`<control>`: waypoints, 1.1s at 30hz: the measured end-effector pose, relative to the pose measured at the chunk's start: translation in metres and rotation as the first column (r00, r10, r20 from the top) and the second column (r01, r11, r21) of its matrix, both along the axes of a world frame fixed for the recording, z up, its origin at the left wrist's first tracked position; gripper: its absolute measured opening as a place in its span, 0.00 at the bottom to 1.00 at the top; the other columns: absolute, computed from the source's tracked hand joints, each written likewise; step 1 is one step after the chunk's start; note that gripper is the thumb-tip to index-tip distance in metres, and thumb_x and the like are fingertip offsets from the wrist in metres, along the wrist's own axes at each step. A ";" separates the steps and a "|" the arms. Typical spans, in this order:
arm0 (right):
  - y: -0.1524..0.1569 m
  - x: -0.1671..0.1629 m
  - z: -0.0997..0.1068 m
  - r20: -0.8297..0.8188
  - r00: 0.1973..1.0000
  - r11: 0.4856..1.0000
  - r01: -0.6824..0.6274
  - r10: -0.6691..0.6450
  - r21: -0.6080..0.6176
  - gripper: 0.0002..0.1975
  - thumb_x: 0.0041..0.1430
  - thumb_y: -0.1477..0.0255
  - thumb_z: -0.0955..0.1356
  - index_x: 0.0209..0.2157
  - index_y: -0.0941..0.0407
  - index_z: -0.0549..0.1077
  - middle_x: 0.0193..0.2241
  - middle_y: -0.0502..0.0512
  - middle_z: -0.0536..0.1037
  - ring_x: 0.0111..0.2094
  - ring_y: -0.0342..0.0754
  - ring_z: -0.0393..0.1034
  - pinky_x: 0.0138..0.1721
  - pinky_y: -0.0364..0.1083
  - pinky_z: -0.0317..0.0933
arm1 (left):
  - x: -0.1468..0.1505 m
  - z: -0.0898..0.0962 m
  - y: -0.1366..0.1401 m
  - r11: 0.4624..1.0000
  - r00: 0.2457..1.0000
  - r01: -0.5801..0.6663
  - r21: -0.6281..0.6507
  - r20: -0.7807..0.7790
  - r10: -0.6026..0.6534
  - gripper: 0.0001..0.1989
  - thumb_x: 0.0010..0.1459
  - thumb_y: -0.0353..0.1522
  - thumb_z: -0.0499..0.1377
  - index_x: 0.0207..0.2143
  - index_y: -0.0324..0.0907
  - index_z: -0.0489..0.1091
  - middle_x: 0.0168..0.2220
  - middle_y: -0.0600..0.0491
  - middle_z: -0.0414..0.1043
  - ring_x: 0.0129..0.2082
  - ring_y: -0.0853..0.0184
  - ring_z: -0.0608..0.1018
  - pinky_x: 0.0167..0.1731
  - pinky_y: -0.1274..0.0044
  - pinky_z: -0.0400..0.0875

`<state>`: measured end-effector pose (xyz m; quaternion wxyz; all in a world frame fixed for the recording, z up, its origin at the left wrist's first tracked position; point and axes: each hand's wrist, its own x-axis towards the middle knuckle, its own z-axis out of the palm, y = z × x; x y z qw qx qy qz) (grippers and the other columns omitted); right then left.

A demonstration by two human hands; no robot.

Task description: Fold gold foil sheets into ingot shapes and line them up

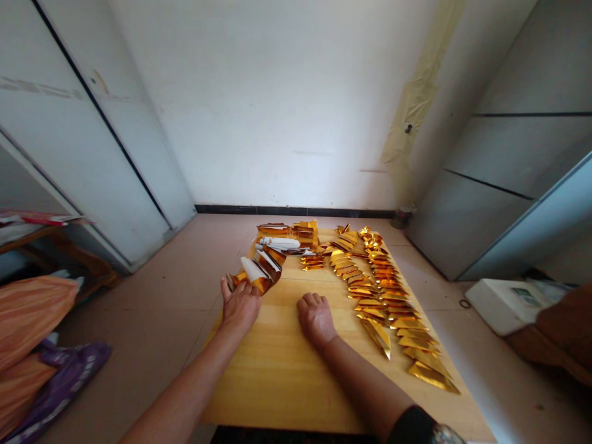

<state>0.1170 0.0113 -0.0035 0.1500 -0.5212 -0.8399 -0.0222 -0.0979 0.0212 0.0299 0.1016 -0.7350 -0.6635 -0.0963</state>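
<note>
My left hand [241,305] is at the left edge of the wooden table, its fingers closed on the near end of a fanned stack of gold foil paper [263,271] with white backs showing. My right hand [317,317] rests on the table, fingers curled in, and nothing shows in it. To its right, folded gold foil pieces [388,290] lie overlapped in two long rows. A small group of folded foil pieces [313,263] sits beyond my right hand. Further back are more foil sheets [305,233] and a white roll-like bundle [280,243].
The wooden table [277,382] stands on a tiled floor before a white wall. Orange and purple bags [69,370] lie at the left by a cabinet. A grey cabinet [499,154] and a white box [499,305] stand at the right.
</note>
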 end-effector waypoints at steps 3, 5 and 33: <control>0.000 -0.001 0.000 -0.001 1.000 1.000 0.005 -0.005 0.002 0.04 0.59 0.75 0.64 0.32 0.55 0.70 0.34 0.53 0.71 0.37 0.48 0.60 0.37 0.47 0.47 | 0.000 -0.002 0.002 0.999 0.999 0.030 0.016 0.044 -0.030 0.15 0.57 0.26 0.48 0.28 0.43 0.73 0.33 0.50 0.76 0.42 0.59 0.71 0.58 0.48 0.27; 0.000 -0.001 0.001 -0.002 1.000 1.000 0.005 -0.005 0.002 0.04 0.59 0.75 0.64 0.32 0.55 0.70 0.34 0.53 0.71 0.37 0.48 0.60 0.37 0.47 0.47 | 0.000 -0.002 0.002 0.999 0.997 0.041 0.026 0.057 -0.042 0.15 0.57 0.27 0.48 0.27 0.44 0.73 0.32 0.51 0.76 0.40 0.60 0.72 0.59 0.50 0.27; 0.001 0.000 0.002 -0.007 1.000 1.000 -0.003 0.003 -0.003 0.05 0.59 0.74 0.63 0.32 0.55 0.71 0.34 0.54 0.72 0.37 0.48 0.60 0.36 0.46 0.47 | 0.006 0.007 0.001 1.000 1.000 -0.002 0.005 -0.027 0.003 0.14 0.58 0.30 0.49 0.28 0.42 0.75 0.30 0.47 0.76 0.36 0.58 0.74 0.57 0.50 0.30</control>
